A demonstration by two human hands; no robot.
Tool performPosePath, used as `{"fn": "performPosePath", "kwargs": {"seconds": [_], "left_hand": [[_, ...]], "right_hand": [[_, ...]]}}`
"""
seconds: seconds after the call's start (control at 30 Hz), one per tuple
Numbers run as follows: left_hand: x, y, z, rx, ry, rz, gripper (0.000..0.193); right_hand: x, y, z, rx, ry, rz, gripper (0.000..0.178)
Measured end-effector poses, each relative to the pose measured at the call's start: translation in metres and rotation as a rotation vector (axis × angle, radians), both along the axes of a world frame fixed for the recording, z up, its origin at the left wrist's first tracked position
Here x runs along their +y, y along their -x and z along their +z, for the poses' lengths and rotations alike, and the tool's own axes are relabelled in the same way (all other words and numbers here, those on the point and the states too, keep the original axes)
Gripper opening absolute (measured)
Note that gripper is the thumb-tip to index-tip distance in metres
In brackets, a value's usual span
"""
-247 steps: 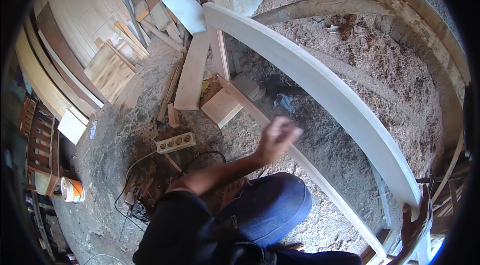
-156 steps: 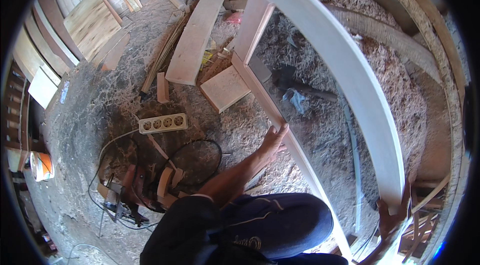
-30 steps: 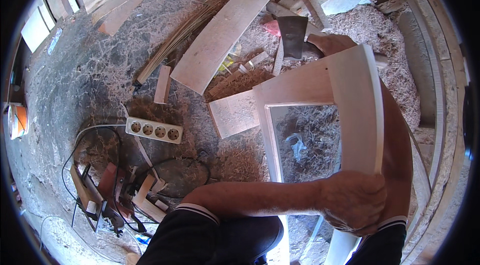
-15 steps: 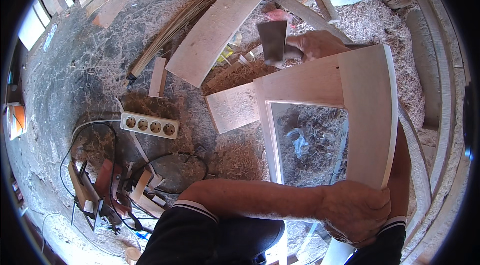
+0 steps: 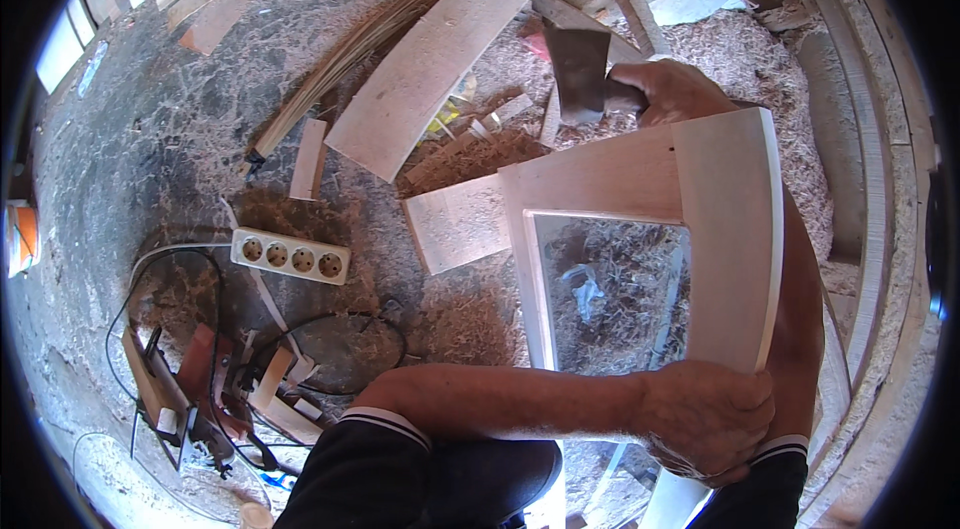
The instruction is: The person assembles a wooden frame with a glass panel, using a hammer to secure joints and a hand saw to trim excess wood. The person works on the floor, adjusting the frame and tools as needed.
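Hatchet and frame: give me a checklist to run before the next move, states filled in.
1. Right hand gripping the hatchet: ok, fingers wrapped close behind its head.
2. Left hand gripping the frame: ok.
3. Left hand away from the blade: ok, well apart.
4. Frame supported at its near end: cannot tell, arms hide part of it.
5. Loose wood cleared away: not ok, a board lies left of the hatchet.
6. Power strip apart from frame: ok.

A frame (image 5: 600, 169) is extending before the person (image 5: 360, 474), the left hand (image 5: 708, 419) gripping its right side, the right hand (image 5: 682, 92) holding an axe (image 5: 578, 74) beyond its far end. To the left, a power strip (image 5: 291, 256) is lying beyond a power tool (image 5: 203, 377); farther off, a plank (image 5: 440, 59) is lying beside sticks (image 5: 330, 89).
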State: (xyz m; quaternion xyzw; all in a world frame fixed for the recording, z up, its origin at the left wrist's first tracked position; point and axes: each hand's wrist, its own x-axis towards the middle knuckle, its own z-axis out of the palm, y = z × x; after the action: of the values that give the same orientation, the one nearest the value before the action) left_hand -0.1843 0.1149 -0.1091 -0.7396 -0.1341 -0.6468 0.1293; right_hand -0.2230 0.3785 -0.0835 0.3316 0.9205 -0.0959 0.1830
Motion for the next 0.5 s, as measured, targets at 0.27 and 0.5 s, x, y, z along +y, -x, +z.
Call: {"fn": "performPosePath", "kwargs": {"seconds": [0.27,0.5], "left_hand": [[0.008,0.004,0.008,0.002,0.078,-0.103,0.022],[0.008,0.009,0.009,0.026,0.075,-0.092,0.022]], "right_hand": [[-0.016,-0.019,0.052,0.010,-0.170,0.223,0.035],[-0.018,-0.015,0.043,0.085,-0.248,0.291,0.036]]}}
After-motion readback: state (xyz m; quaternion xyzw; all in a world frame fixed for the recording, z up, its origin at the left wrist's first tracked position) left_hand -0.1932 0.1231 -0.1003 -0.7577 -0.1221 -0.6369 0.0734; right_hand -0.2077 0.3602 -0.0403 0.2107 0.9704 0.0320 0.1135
